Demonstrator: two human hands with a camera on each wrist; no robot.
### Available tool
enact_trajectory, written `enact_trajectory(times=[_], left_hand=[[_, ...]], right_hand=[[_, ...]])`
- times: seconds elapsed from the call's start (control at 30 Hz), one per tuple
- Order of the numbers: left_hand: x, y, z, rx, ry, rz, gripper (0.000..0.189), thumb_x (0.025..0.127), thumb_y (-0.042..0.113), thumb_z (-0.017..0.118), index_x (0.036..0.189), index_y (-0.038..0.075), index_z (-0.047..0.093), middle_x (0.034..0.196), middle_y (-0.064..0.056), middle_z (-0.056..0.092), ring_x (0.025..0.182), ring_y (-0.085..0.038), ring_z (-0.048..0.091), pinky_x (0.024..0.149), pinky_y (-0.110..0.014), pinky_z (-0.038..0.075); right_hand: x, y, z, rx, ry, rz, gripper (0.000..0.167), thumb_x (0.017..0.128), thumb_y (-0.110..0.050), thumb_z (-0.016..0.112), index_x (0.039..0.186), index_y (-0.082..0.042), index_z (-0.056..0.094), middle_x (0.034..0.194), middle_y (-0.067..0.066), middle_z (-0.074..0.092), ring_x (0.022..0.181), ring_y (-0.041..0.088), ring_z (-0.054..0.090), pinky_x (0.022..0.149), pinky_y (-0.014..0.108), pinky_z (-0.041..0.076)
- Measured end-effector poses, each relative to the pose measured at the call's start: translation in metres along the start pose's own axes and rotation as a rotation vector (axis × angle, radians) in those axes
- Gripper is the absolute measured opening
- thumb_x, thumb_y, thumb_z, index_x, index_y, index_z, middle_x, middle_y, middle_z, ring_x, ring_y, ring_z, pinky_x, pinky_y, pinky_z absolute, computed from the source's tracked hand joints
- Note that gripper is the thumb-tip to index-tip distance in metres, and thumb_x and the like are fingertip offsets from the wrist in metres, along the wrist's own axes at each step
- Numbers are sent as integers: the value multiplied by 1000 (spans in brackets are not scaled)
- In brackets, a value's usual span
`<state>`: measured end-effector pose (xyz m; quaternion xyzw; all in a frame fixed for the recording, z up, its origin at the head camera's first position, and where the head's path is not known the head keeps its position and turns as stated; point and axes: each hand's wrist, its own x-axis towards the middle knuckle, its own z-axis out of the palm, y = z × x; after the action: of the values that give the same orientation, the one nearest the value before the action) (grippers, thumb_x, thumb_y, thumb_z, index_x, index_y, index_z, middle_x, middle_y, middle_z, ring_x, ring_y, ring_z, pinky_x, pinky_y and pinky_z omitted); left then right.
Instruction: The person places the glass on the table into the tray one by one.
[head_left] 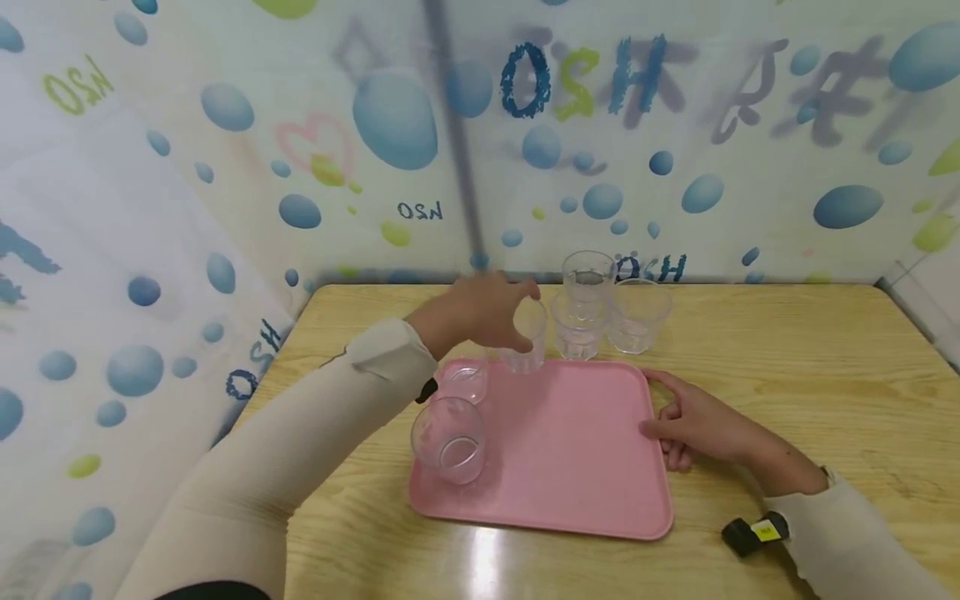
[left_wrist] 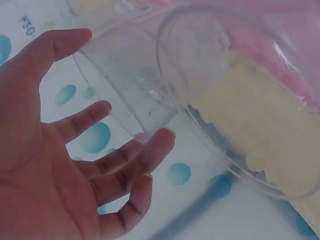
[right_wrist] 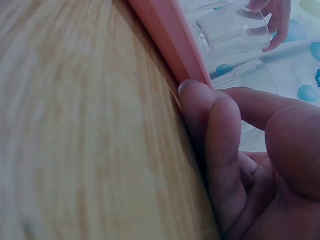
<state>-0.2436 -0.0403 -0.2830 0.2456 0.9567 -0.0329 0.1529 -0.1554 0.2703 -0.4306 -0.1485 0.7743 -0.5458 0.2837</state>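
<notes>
My left hand (head_left: 491, 308) reaches over the tray's far edge and holds a clear plastic cup (head_left: 527, 346) at its rim, thumb on the near side and fingers on the far side. In the left wrist view, the thumb and fingertips span the rim of this cup (left_wrist: 120, 70). The right hand (head_left: 693, 425) pinches the right edge of a pink tray (head_left: 577, 458), its index finger stretched along the far corner. Two clear cups stand on the tray's left side, a near one (head_left: 450, 450) and a far one (head_left: 463, 382) partly behind the left forearm.
Beyond the tray, one clear cup (head_left: 588, 275) sits above another (head_left: 579, 333) in the head view, with a further cup (head_left: 639, 321) to their right. The wooden table (head_left: 787, 367) meets a patterned wall cloth (head_left: 540, 192) at the back.
</notes>
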Motion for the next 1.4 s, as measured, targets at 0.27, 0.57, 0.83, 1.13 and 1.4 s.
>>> enact_trajectory(times=[0.27,0.57,0.83,1.13,1.4], left_hand=[[-15,10,8,9,-29,45,73,84,55,71,147,36,40,143,-11,47,108,-23,61,101,-55,44],[-19,23,13,72,-74,99,72,85,56,71,146,37,38,139,-9,49,104,-24,64,101,-55,42],[-18,31,18,111,-86,127,74,84,55,74,146,36,39,138,-8,50,114,-27,61,106,-59,37],[-15,35,20,144,-96,118,76,83,55,75,147,37,37,138,-8,49,111,-24,61,102,-57,42],[-9,39,17,156,-57,105,84,85,69,63,154,35,30,146,-8,42,122,-30,54,99,-54,46]], right_hand=[[1,-1,0,22,-5,-1,90,98,-17,65,161,-11,1,70,16,65,50,18,65,50,41,57],[0,-3,0,5,4,25,90,97,-18,66,161,-11,2,69,15,64,50,18,64,50,40,57],[0,-2,-1,1,10,32,90,97,-18,66,161,-11,3,69,14,64,50,18,65,50,41,57],[0,-1,-2,1,11,35,90,97,-18,66,161,-12,3,68,13,64,50,18,65,50,42,57],[1,0,-2,9,4,25,90,97,-19,66,161,-12,2,69,15,64,50,19,65,50,42,57]])
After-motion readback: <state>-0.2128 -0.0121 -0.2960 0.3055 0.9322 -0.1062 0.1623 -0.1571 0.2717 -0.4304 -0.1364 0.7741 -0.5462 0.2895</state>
